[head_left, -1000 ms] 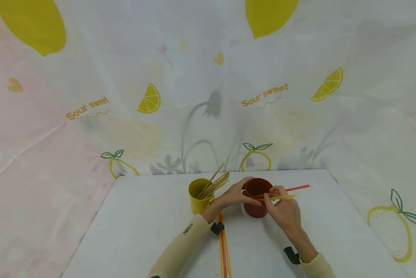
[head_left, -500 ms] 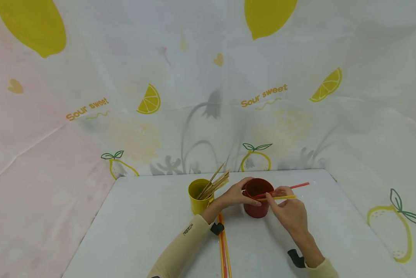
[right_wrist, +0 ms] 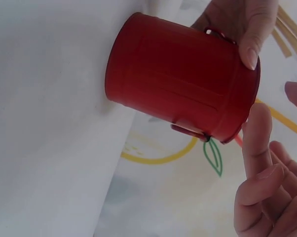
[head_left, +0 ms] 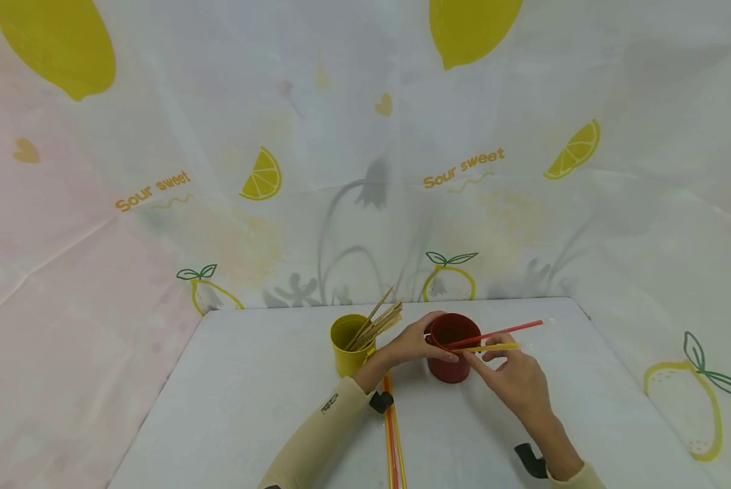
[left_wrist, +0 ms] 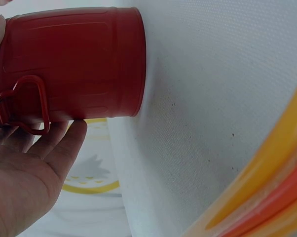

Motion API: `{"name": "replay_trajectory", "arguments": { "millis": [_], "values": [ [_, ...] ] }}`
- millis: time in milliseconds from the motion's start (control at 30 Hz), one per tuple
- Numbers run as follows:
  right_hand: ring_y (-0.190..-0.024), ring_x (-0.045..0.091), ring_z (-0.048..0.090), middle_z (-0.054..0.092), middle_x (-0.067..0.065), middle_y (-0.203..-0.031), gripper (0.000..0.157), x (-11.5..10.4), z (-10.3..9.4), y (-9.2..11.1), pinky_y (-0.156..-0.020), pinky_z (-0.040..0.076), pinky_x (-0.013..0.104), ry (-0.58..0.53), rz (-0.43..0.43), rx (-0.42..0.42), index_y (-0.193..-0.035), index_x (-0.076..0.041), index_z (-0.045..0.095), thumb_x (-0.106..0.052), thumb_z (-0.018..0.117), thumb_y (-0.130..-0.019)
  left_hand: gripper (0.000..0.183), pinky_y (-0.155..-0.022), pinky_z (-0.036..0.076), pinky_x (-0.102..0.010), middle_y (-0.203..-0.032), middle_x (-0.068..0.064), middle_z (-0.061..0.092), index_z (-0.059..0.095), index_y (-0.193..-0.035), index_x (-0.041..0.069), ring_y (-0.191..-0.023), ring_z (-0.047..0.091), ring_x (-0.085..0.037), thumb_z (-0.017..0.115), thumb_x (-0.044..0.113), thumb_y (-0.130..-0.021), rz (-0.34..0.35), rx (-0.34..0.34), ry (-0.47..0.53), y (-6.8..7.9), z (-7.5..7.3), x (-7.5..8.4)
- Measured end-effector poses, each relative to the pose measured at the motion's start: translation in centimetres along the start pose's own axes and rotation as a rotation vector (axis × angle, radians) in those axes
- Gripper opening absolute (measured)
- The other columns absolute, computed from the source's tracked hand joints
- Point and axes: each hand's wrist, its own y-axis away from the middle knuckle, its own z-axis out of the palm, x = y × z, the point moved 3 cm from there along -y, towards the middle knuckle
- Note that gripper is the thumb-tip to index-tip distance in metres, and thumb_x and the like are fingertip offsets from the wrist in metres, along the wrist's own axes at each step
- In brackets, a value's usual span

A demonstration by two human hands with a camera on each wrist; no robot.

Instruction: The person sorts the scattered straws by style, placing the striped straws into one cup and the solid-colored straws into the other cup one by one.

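A small red metal bucket (head_left: pixel 447 370) stands on the white table, its loop handles showing in the wrist views. My left hand (head_left: pixel 415 341) grips it by the rim, thumb over the near edge and fingers behind. A red straw (head_left: pixel 518 327) and a yellow straw (head_left: pixel 502 347) slant out to the right from the bucket's mouth. My right hand (head_left: pixel 518 384) is at the right of the bucket. In the right wrist view, its thumb and index finger stand apart, with the yellow straw (right_wrist: pixel 281 118) passing between them and the index fingertip close to the rim.
Left of the red bucket stands a yellow bucket (head_left: pixel 343 360) with several wooden sticks (head_left: pixel 380 324) leaning in it. Several yellow and red straws (head_left: pixel 393 435) lie lengthwise on the table (head_left: pixel 249 387), below my left forearm. A lemon-print cloth (head_left: pixel 341 224) hangs behind the table.
My right hand has shifted right and toward me, its fingers loosening around the straws. The straws have barely moved. My left hand and the red bucket stay in place.
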Motion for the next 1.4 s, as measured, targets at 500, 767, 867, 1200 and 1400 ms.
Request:
{"name": "replay_trajectory", "arguments": {
  "millis": [500, 767, 867, 1200, 1400],
  "values": [
    [-0.055, 0.013, 0.058, 0.069, -0.003, -0.08, 0.053, 0.6, 1.5, 1.3, -0.052, 0.046, 0.029, -0.066, 0.1, -0.292, -0.104, -0.01, 0.061, -0.054, 0.077, -0.079, 0.074, -0.092, 0.048, -0.024, -0.127, 0.013, 0.056, 0.045, -0.142, 0.025, -0.115, 0.053, -0.004, 0.085, 0.022, -0.08, 0.01, 0.009, -0.019, 0.0, 0.0, 0.1],
    [-0.051, 0.018, 0.059, 0.065, -0.003, -0.072, 0.045, 0.3, 3.1, 2.5, -0.052, 0.05, 0.029, -0.216, 0.085, -0.461, -0.102, -0.008, 0.057, -0.041, 0.08, -0.082, 0.073, -0.093, 0.047, -0.025, -0.129, 0.013, 0.056, 0.044, -0.142, 0.027, -0.116, 0.052, -0.004, 0.084, 0.024, -0.08, 0.013, 0.006, -0.026, 0.0, 0.0, 0.1],
    [-0.05, 0.018, 0.059, 0.065, -0.002, -0.072, 0.045, 0.1, 3.5, 2.8, -0.052, 0.051, 0.029, -0.249, 0.061, -0.499, -0.103, -0.006, 0.058, -0.039, 0.08, -0.083, 0.074, -0.093, 0.047, -0.025, -0.128, 0.015, 0.055, 0.044, -0.142, 0.028, -0.116, 0.052, -0.003, 0.084, 0.025, -0.08, 0.01, 0.004, -0.03, 0.0, 0.0, 0.0],
    [-0.048, 0.018, 0.058, 0.064, -0.004, -0.07, 0.041, -0.4, 4.9, 4.0, -0.05, 0.049, 0.029, -0.3, -0.015, -0.595, -0.101, -0.006, 0.059, -0.037, 0.078, -0.084, 0.073, -0.095, 0.046, -0.025, -0.129, 0.014, 0.056, 0.044, -0.143, 0.027, -0.117, 0.052, -0.003, 0.084, 0.025, -0.081, 0.024, -0.007, -0.029, 0.0, -0.1, 0.1],
    [-0.048, 0.016, 0.058, 0.063, -0.007, -0.067, 0.035, -0.6, 6.2, 4.7, -0.048, 0.045, 0.028, -0.285, -0.039, -0.657, -0.096, -0.011, 0.06, -0.037, 0.079, -0.084, 0.073, -0.096, 0.046, -0.026, -0.13, 0.011, 0.056, 0.044, -0.142, 0.027, -0.117, 0.053, -0.005, 0.084, 0.023, -0.081, 0.031, -0.005, -0.02, 0.0, -0.1, 0.1]
  ]
}}
